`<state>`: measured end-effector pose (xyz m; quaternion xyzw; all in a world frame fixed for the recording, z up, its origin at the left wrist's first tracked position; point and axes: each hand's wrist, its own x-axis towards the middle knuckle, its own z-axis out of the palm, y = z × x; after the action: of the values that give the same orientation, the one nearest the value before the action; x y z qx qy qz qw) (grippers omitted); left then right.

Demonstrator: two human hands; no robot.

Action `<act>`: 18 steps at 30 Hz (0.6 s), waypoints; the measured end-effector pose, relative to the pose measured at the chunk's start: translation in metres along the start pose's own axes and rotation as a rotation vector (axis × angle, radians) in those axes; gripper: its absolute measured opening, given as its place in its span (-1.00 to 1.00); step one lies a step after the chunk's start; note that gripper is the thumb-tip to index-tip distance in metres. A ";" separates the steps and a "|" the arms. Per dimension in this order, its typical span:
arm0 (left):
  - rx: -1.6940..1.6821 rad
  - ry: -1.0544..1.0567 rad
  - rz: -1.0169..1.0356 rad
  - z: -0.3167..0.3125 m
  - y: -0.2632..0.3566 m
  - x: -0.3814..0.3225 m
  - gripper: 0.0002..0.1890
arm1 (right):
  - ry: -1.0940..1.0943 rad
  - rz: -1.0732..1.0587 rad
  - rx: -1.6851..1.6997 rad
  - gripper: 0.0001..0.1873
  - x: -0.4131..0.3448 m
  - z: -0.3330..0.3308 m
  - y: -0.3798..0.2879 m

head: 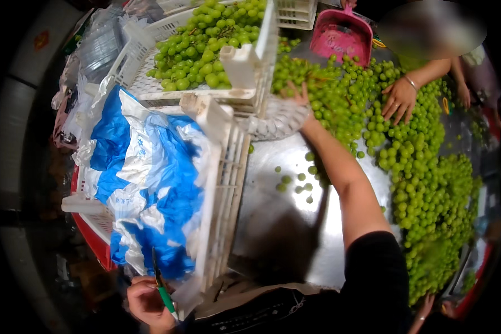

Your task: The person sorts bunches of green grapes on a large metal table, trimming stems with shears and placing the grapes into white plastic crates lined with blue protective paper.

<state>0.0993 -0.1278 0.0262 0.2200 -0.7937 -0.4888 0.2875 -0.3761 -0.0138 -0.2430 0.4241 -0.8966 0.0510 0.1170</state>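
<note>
My left hand, low on the left, holds slim snips with a green handle and dark blades, pointing up. Beside it stands a white plastic crate lined with crumpled blue and white plastic. My right hand reaches to the far part of the table, its fingers among green grapes. A clear, ribbed plastic package lies against that hand and hides part of it, so its grip is unclear.
Another white crate holds grape bunches. A grape heap runs down the right of the metal table, with loose grapes nearer. A pink dustpan and another person's hand are at the far side.
</note>
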 end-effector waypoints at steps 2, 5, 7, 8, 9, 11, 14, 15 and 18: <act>-0.003 0.002 -0.020 0.003 0.003 0.003 -0.46 | 0.052 -0.017 -0.078 -0.41 -0.002 0.003 0.025; 0.012 -0.004 -0.074 0.003 0.006 0.003 -0.42 | -0.039 0.022 0.210 -0.42 -0.031 -0.017 0.019; 0.025 -0.005 -0.080 0.001 0.008 0.000 -0.42 | -0.221 0.046 0.053 -0.43 -0.073 -0.069 -0.007; 0.031 -0.005 -0.075 0.000 0.010 -0.003 -0.42 | -0.351 0.067 0.085 -0.40 -0.101 -0.093 -0.016; 0.028 -0.015 -0.059 -0.001 0.008 -0.003 -0.43 | -0.038 0.153 0.240 -0.36 -0.139 -0.098 -0.028; 0.023 -0.052 -0.003 -0.005 -0.001 -0.001 -0.44 | 0.004 0.334 0.304 -0.02 -0.201 -0.111 -0.054; 0.011 -0.086 0.031 -0.007 -0.003 -0.001 -0.47 | -0.269 0.354 0.331 0.06 -0.241 -0.122 -0.097; -0.029 -0.109 0.021 -0.009 -0.004 -0.002 -0.48 | -0.261 0.309 0.333 0.01 -0.249 -0.113 -0.109; -0.073 -0.142 0.028 -0.012 -0.008 0.001 -0.50 | -0.136 0.137 0.229 -0.22 -0.223 -0.076 -0.112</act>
<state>0.1072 -0.1394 0.0234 0.1627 -0.7969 -0.5277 0.2451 -0.1399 0.0964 -0.2265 0.3751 -0.9176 0.1318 0.0030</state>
